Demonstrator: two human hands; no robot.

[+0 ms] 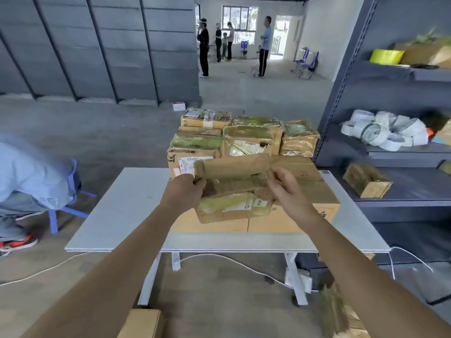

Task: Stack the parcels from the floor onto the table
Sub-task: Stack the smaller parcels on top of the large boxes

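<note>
Parcel (233, 207) long axis left-right, label facing camera; left hand (183, 191), right hand (289, 191) fingers grip ends.

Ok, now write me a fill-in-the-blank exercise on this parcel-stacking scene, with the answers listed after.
1. The left hand and right hand grip a taped parcel in front of a large cardboard box marked with the number ____.
2. The rolls of tape lie on the shelving to the person's ____.
3. The stool beside the table has ____ legs.

Missing words: 21; right; blue.
</note>
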